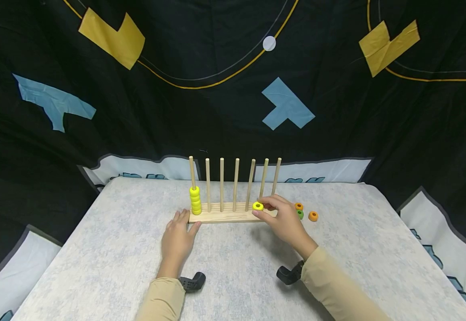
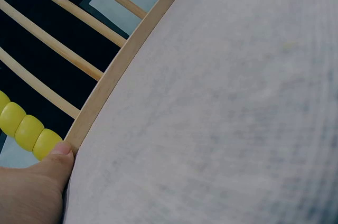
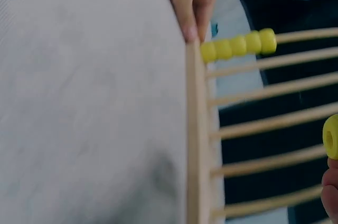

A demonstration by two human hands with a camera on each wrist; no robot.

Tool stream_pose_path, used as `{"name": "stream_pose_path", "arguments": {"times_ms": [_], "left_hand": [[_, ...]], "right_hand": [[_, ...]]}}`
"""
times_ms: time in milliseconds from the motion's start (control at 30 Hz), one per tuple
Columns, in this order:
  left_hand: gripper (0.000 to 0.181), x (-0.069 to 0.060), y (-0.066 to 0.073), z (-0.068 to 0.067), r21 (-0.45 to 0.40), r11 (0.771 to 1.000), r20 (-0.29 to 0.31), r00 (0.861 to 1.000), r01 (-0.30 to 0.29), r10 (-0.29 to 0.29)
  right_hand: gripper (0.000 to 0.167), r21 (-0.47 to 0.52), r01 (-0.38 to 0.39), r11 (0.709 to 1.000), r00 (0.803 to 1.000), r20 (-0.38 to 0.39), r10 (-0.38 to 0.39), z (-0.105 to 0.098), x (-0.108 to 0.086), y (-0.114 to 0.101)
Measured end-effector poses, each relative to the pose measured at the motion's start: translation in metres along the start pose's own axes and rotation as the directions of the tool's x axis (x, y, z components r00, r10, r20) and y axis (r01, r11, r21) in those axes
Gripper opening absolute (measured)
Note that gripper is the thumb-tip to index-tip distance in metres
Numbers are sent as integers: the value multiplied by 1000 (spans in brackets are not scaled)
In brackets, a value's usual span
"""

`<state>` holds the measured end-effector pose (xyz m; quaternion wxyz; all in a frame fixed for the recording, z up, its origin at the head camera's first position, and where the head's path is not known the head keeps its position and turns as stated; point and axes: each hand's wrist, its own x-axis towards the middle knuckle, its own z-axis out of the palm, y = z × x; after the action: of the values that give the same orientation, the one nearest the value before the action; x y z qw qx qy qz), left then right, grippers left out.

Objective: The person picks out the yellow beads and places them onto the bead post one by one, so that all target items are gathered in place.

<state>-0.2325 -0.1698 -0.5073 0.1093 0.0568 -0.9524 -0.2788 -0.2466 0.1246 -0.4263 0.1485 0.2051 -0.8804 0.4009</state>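
Note:
A wooden peg rack with a row of upright rods stands in the middle of the table. Several yellow beads are stacked on its leftmost rod. My left hand holds the left end of the base, its thumb against the front edge below the stack. Between thumb and fingers, my right hand pinches a single yellow bead in front of the right-hand rods. In the right wrist view that bead is off the rods, its hole visible; most of the right hand is out of frame.
To the right of the rack lie loose beads: an orange one, another orange one and a green one partly behind the right hand. A black patterned cloth hangs behind the pale table.

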Motion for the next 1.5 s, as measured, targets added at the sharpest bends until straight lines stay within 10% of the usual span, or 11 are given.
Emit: {"name": "stream_pose_path", "arguments": {"times_ms": [467,1500], "left_hand": [[66,2,2,-1,1,1000,-9,1000,-6,6],[65,2,0,1,-6,1000,-4,1000,16,-16]], "right_hand": [[37,30,200,979,980,-10,-199,17,44,-59],[42,60,159,985,983,78,-164,37,125,-135]]}}
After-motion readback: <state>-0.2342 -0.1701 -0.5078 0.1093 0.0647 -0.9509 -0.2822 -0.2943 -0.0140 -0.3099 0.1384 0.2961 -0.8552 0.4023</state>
